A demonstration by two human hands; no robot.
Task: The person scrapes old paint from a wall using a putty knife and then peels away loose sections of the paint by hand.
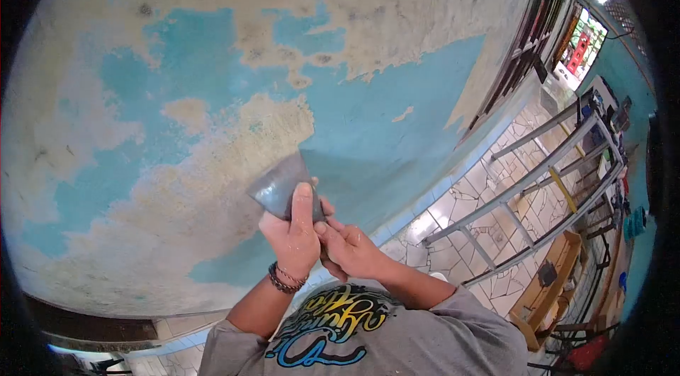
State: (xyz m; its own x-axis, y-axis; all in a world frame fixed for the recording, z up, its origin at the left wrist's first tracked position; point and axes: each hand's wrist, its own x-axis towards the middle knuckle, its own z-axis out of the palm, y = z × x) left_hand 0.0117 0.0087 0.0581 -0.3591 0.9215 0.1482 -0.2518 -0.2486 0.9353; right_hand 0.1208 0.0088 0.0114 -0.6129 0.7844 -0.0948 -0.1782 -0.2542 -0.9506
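A wide metal scraper is held against or just in front of the wall, whose turquoise paint is partly gone, with beige patches bared. My left hand, with dark beaded bracelets at the wrist, grips the scraper, its thumb lying along the blade's face. Close beside it on the right, my right hand is closed at the scraper's lower end, touching my left hand. The handle is mostly hidden by the fingers.
A metal ladder stands at the right on the tiled floor. Nearby is a wooden box. A barred window is at the upper right, and a dark opening or ledge lies at the lower left.
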